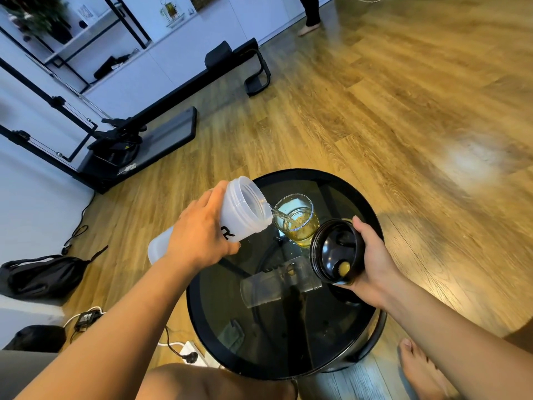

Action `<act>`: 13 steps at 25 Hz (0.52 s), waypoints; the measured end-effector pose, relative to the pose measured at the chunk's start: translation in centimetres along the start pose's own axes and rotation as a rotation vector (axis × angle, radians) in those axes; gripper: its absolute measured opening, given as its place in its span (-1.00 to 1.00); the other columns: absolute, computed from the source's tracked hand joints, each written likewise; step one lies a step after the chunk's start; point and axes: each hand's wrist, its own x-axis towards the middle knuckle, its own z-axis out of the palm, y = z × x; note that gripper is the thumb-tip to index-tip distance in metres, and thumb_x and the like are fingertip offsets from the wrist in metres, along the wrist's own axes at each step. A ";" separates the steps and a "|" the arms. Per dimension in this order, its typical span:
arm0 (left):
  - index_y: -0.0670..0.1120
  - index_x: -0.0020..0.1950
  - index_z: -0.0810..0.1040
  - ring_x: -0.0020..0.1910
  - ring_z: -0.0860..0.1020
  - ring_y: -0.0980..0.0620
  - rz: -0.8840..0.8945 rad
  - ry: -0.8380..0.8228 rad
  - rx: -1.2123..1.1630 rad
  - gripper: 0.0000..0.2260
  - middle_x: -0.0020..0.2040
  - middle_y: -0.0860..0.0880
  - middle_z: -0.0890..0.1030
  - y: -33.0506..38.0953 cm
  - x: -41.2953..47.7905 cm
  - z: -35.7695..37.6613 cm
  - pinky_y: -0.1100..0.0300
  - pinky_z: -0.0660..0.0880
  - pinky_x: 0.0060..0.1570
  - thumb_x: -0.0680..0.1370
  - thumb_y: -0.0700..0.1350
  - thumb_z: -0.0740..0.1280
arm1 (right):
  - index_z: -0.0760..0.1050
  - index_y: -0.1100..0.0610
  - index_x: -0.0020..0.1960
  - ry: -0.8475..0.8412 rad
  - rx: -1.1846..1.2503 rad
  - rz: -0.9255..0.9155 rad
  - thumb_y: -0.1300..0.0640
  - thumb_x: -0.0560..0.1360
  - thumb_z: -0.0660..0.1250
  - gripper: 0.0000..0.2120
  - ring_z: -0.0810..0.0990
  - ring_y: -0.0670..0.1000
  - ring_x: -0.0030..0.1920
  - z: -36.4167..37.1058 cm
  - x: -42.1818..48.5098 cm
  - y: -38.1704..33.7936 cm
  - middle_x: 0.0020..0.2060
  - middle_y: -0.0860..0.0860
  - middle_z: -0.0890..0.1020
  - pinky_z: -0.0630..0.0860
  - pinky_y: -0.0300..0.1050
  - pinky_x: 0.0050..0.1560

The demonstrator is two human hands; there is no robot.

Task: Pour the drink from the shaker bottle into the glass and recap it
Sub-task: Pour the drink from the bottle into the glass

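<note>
My left hand [199, 232] grips the translucent white shaker bottle [239, 209], tipped to the right with its open mouth over the glass [297, 219]. A thin stream of yellow drink runs from the bottle's rim into the glass, which stands upright on the round black glass table [219, 336] and is partly full. My right hand [372, 255] holds the black cap [334, 251] just right of the glass, its inside turned up toward me, with a yellowish spot inside.
The table top mirrors the bottle and my arm. A black exercise machine [138, 134] stands at the back left. A black bag [43, 275], cables and a power strip [187, 350] lie on the wooden floor at left. My bare foot [418, 368] rests at right; another person's legs [310, 13] are far back.
</note>
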 end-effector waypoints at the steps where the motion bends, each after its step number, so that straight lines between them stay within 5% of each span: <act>1: 0.16 0.50 0.23 0.08 0.53 -0.07 0.002 0.002 -0.003 -0.05 0.19 0.11 0.51 0.0 0.0 0.0 -0.12 0.55 0.03 0.19 -0.04 0.62 | 0.58 0.03 0.33 -0.001 -0.001 0.000 -0.32 0.48 0.33 -0.42 0.67 0.29 0.17 0.0 0.0 0.0 0.19 0.20 0.70 0.66 0.15 -0.07; 13: 0.16 0.50 0.23 0.09 0.52 -0.05 -0.002 -0.006 0.007 -0.05 0.20 0.11 0.51 0.1 0.0 -0.1 -0.11 0.55 0.03 0.20 -0.02 0.62 | 0.58 0.03 0.32 0.002 -0.004 -0.003 -0.32 0.48 0.33 -0.44 0.66 0.29 0.17 0.0 -0.1 0.0 0.20 0.20 0.69 0.66 0.16 -0.05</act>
